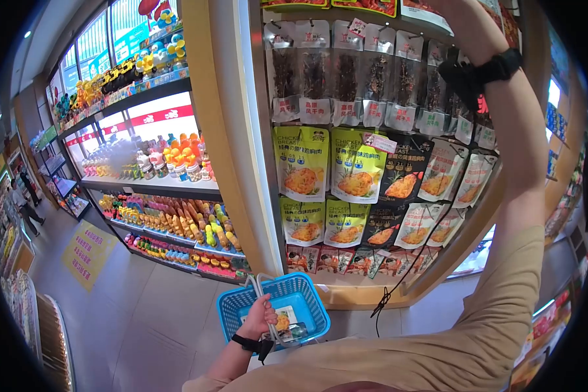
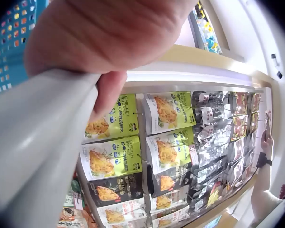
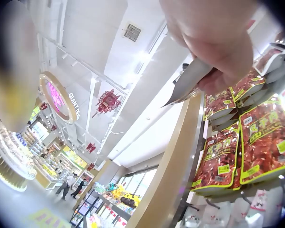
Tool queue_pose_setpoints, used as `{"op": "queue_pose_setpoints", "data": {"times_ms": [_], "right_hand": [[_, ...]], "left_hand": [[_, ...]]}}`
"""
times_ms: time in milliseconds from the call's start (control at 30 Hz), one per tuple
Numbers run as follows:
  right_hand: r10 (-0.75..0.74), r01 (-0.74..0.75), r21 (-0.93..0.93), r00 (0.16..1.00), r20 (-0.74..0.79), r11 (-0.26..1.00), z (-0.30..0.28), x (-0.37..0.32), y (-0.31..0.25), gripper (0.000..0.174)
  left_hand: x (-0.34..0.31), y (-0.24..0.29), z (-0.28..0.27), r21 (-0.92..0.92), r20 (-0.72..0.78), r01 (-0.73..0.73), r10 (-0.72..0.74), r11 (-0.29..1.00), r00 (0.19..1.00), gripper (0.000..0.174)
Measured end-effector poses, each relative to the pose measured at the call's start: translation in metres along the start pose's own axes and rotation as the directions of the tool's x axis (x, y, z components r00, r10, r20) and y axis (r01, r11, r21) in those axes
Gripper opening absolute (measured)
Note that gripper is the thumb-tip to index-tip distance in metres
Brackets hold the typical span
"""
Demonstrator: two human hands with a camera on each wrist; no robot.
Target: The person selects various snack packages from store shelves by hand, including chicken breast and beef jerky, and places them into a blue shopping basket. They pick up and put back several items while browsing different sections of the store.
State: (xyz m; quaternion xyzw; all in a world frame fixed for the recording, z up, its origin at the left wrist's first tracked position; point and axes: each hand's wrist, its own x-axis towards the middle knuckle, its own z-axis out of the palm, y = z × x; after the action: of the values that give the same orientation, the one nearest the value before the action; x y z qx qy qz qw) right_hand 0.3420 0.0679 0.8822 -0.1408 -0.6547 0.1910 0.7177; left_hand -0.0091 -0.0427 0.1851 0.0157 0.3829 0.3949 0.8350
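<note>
My left hand (image 1: 261, 315) grips the pale handle (image 2: 42, 137) of a blue shopping basket (image 1: 317, 297). Inside the basket lies a food pouch (image 1: 283, 321) with a picture of golden meat, next to something dark and shiny. High at the upper shelf, my right hand (image 3: 218, 42) pinches a flat pouch (image 3: 187, 81), silvery along the side that shows; its front is turned away. Just beside it hang red and yellow snack bags (image 3: 268, 145). In the head view the raised arm leaves the top edge, so that hand is mostly out of frame there.
Green chicken breast pouches (image 1: 302, 163), black pouches (image 1: 404, 171) and silver dried-meat packs (image 1: 313, 72) hang in rows before me. Left of the wooden shelf edge stands a toy shelf (image 1: 157, 186). A black cable (image 1: 408, 277) dangles near my body. People (image 1: 25, 206) walk far left.
</note>
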Motion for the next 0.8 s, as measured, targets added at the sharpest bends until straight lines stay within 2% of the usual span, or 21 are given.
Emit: {"op": "queue_pose_setpoints", "data": {"times_ms": [67, 133, 167, 200, 267, 333, 367, 400, 467, 500, 533, 600, 667, 700, 733, 800], "right_hand": [[0.061, -0.058, -0.080, 0.998, 0.029, 0.995, 0.004, -0.047, -0.005, 0.022], [0.098, -0.100, -0.153, 0.995, -0.025, 0.983, 0.007, -0.103, 0.005, 0.024], [0.152, -0.131, -0.180, 0.983, 0.107, 0.975, -0.018, -0.118, 0.019, 0.033], [0.215, -0.166, -0.215, 0.948, 0.233, 0.963, -0.046, -0.136, 0.033, 0.049], [0.416, -0.369, -0.232, 0.885, 0.207, 0.900, -0.046, -0.205, 0.044, 0.045], [0.657, -0.598, -0.297, 0.736, 0.164, 0.745, -0.056, -0.271, 0.064, 0.048], [0.765, -0.696, -0.332, 0.622, 0.165, 0.637, -0.066, -0.302, 0.078, 0.049], [0.857, -0.778, -0.365, 0.491, 0.155, 0.512, -0.077, -0.335, 0.092, 0.049], [0.973, -0.869, -0.442, 0.173, 0.151, 0.223, -0.097, -0.399, 0.127, 0.047], [0.984, -0.880, -0.451, 0.085, 0.157, 0.148, -0.103, -0.435, 0.142, 0.047], [0.986, -0.885, -0.457, 0.018, 0.166, 0.093, -0.106, -0.466, 0.158, 0.046], [0.977, -0.766, -0.638, -0.070, 0.200, 0.075, -0.103, -0.521, 0.187, 0.043], [0.951, -0.810, -0.581, -0.236, 0.201, -0.078, -0.092, -0.574, 0.219, 0.044], [0.934, -0.790, -0.605, -0.284, 0.218, -0.099, -0.079, -0.593, 0.228, 0.045], [0.922, -0.767, -0.633, -0.312, 0.230, -0.102, -0.065, -0.603, 0.240, 0.045], [0.917, -0.660, -0.746, -0.243, 0.317, 0.084, -0.036, -0.634, 0.263, 0.051]], "left_hand": [[-0.003, 0.002, 0.005, -0.001, -0.014, -0.004, 0.004, 1.000, 1.000, 0.044], [-0.006, -0.001, 0.015, 0.025, -0.047, -0.003, 0.004, 1.000, 0.999, 0.045], [-0.006, -0.001, 0.016, 0.041, -0.048, -0.020, 0.022, 0.999, 0.999, 0.046], [-0.005, -0.004, 0.017, 0.055, -0.049, -0.027, 0.029, 0.998, 0.998, 0.048], [-0.002, -0.005, 0.017, 0.081, -0.036, -0.036, 0.039, 0.996, 0.999, 0.051], [-0.007, -0.006, 0.024, 0.085, 0.000, -0.044, 0.044, 0.995, 0.999, 0.057], [-0.011, -0.008, 0.030, 0.072, -0.007, -0.051, 0.051, 0.996, 0.999, 0.059], [-0.016, -0.007, 0.038, 0.071, -0.050, -0.045, 0.049, 0.996, 0.998, 0.060], [-0.014, -0.007, 0.037, 0.033, -0.033, -0.026, 0.027, 0.999, 0.999, 0.062], [-0.015, -0.011, 0.035, 0.028, -0.038, -0.015, 0.016, 0.999, 0.999, 0.062], [-0.012, -0.008, 0.039, 0.035, -0.031, -0.018, 0.019, 0.999, 0.999, 0.062], [-0.011, -0.009, 0.044, 0.046, -0.033, -0.017, 0.019, 0.999, 0.999, 0.063], [-0.010, -0.014, 0.051, 0.058, -0.045, -0.016, 0.018, 0.998, 0.999, 0.063], [-0.008, -0.017, 0.056, 0.070, -0.079, -0.015, 0.021, 0.997, 0.997, 0.063], [-0.005, -0.018, 0.055, 0.074, -0.052, -0.006, 0.010, 0.997, 0.999, 0.063], [0.000, -0.023, 0.051, 0.092, 0.026, -0.001, -0.002, 0.996, 1.000, 0.063]]}}
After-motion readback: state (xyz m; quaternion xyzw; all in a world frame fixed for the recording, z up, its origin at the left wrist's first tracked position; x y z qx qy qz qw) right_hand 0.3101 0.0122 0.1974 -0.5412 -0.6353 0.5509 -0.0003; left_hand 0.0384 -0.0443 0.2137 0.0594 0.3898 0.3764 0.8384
